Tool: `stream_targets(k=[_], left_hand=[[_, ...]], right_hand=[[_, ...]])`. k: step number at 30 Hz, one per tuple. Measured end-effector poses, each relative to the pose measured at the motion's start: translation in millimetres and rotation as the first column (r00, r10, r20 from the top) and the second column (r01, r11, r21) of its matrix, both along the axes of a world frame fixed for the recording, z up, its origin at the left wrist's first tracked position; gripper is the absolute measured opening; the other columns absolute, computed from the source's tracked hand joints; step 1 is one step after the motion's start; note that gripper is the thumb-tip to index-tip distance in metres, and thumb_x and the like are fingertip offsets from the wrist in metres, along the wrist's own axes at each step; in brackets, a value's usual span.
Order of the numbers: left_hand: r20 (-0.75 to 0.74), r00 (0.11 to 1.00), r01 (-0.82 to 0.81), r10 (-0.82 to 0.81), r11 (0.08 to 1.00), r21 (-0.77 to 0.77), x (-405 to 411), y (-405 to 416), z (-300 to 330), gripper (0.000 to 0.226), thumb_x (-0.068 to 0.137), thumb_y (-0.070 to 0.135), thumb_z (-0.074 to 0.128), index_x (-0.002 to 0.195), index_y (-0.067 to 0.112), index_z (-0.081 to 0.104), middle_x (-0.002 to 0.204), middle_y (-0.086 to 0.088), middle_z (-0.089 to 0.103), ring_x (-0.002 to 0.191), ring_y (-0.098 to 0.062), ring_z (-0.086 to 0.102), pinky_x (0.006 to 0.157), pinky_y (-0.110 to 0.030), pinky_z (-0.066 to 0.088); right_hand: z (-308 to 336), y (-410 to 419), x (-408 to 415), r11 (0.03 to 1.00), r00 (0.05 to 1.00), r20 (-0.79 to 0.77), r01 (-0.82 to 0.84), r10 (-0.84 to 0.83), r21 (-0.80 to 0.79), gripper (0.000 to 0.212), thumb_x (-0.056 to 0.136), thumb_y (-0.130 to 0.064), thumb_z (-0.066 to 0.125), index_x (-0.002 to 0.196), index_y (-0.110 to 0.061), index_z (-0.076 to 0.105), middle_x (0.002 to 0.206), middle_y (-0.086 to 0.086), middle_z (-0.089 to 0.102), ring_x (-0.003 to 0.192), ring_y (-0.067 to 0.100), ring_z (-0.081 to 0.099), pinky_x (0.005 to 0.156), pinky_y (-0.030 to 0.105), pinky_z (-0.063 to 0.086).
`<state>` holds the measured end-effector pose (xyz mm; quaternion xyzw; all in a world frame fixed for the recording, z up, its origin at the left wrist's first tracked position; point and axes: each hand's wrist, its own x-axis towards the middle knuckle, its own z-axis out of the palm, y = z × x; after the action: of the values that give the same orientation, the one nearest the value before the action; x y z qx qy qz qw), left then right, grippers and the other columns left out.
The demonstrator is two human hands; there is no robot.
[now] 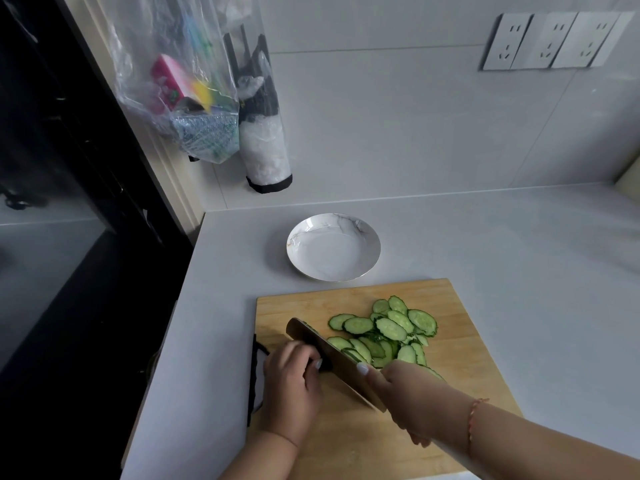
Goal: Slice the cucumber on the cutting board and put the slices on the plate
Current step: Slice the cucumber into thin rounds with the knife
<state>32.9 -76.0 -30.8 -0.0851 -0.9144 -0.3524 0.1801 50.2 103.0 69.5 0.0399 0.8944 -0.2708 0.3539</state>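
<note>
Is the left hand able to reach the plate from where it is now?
Probably yes. The left hand rests curled on the cutting board, left of the knife. The plate sits just beyond the board's far edge, with only bare board and counter between. What its fingers hold is hidden.

The knife [332, 358] blade screens whatever cucumber is left under the left hand [292, 389], so no uncut piece shows. The knife's handle is buried inside the right hand [405, 400], and that hand covers the nearest slices [384, 330]. Both forearms run off the bottom edge. The board [460, 348] loses its near corners there too. The bench [519, 244] runs out at the right edge. What the hanging bag [180, 81] holds is too blurred to name.
</note>
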Motion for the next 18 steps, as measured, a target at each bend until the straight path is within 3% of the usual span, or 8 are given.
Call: stream_targets(k=[9, 18], left_hand=[[0.039, 0.999, -0.026, 0.026, 1.000, -0.007, 1.4, -0.2, 3.6, 0.025, 0.076, -0.004, 0.070, 0.081, 0.018, 0.061, 0.085, 0.014, 0.050, 0.078, -0.010, 0.045, 0.070, -0.012, 0.032], [0.022, 1.000, -0.009, 0.008, 1.000, 0.005, 1.2, -4.1, -0.7, 0.020, 0.078, -0.003, 0.069, 0.081, 0.016, 0.062, 0.085, 0.007, 0.054, 0.078, -0.013, 0.049, 0.066, -0.020, 0.039]], right_hand=[[0.7, 0.5, 2.8, 0.999, 1.000, -0.012, 0.026, -0.027, -0.046, 0.065, 0.094, -0.062, 0.022, 0.063, -0.010, 0.045, 0.045, 0.008, 0.053, 0.029, 0.013, 0.049, 0.059, 0.029, 0.054], [3.6, 11.8, 5.3, 0.992, 0.997, -0.017, 0.067, -0.069, -0.109, 0.067, 0.092, -0.064, 0.026, 0.071, -0.005, 0.051, 0.052, 0.014, 0.057, 0.036, 0.022, 0.051, 0.050, 0.025, 0.048]])
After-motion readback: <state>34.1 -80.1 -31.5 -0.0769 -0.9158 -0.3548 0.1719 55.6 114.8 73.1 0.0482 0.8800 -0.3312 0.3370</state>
